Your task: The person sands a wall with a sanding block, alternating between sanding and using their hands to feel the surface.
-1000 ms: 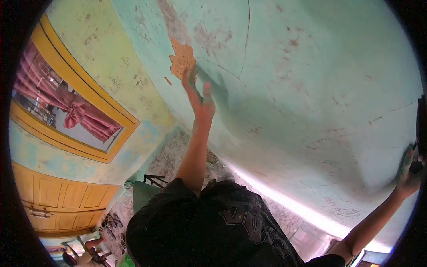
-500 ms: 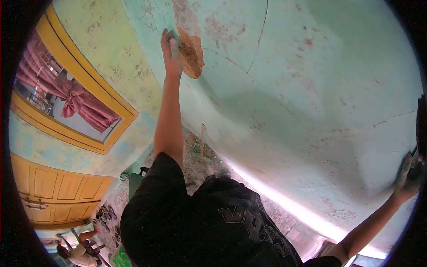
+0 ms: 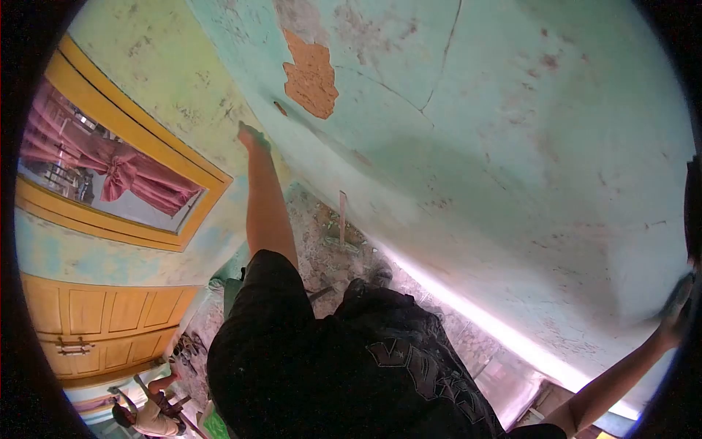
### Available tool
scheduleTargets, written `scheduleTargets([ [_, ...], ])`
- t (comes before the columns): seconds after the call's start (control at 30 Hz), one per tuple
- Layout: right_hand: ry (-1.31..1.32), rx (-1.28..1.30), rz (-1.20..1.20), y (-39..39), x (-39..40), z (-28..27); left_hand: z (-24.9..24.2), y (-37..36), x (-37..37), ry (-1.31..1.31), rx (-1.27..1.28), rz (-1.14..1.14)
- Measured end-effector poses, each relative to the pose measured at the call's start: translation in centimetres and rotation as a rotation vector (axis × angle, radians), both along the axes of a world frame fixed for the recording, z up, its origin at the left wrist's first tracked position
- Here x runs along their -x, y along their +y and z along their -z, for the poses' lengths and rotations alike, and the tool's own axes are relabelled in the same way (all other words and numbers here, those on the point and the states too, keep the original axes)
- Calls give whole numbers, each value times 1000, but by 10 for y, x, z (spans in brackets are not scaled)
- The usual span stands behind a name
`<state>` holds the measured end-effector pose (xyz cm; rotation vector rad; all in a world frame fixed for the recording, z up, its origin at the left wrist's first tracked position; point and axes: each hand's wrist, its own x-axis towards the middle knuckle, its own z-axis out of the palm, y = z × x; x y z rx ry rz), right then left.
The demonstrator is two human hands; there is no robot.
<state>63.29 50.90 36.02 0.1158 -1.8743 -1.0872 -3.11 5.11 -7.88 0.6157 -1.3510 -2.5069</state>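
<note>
My left hand [image 3: 254, 137] is near the corner where the yellow-green wall [image 3: 172, 80] meets the pale green wall [image 3: 512, 161]. Its fingers are blurred, and whether they hold anything is unclear. Above and right of it, a jagged orange-brown patch [image 3: 311, 79] is bare of paint. A small brown piece [image 3: 280, 108] shows between patch and hand; whether it touches the wall is unclear. At the far right edge, my right hand [image 3: 676, 314] is beside the pale green wall, its fingers round something dark that the frame edge partly hides.
A yellow-framed window [image 3: 208, 192] with pink curtains and a wooden door [image 3: 110, 314] are on the left. Another person [image 3: 150, 417] is at the lower left. Rubble covers the floor [image 3: 311, 227], where a thin upright strip [image 3: 342, 218] stands near the wall.
My left hand has moved down and left, away from the brown patch, which now shows whole. The small brown piece has come into sight. My right hand is slightly lower, and the view has shifted a little.
</note>
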Motion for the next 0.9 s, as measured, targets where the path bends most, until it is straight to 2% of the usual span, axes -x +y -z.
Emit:
scheduleTargets([
  [0.03, 28, -58, 109, -4, 0, 0, 47, -5, 21, -18, 73, 80],
  [0.07, 32, -39, 15, 3, 2, 0, 72, -6, 32, -34, 144, 163],
  [0.1, 23, -41, 19, 2, 4, 1, 66, 8, 20, -42, 141, 168],
  [0.17, 54, 34, 22, -2, 5, 3, 33, 61, -30, 253, 158, 251],
  [0.23, 57, 20, 50, -2, 3, 3, 40, 76, -32, 282, 160, 341],
  [0.33, 74, -3, 96, -6, 4, 4, 35, 84, -28, 170, 210, 116],
  [0.47, 27, -106, 114, 3, -7, -1, 30, 92, -28, 186, 179, 157],
  [0.57, 43, -29, 62, -3, 1, 3, 31, 89, -21, 173, 120, 183],
  [0.67, 36, -47, 89, -6, 3, 2, 26, 83, -14, 112, 189, 122],
  [0.77, 26, -13, 39, -1, 3, 3, 28, 72, -8, 243, 198, 226],
  [0.83, 33, 28, -2, 2, 5, 5, 14, 72, -19, 94, 149, 70],
  [0.87, 34, 72, -40, 4, 6, 7, 17, 70, -22, 98, 151, 71],
  [0.9, 38, 74, -37, 5, 7, 8, 28, 70, -22, 255, 221, 58],
])
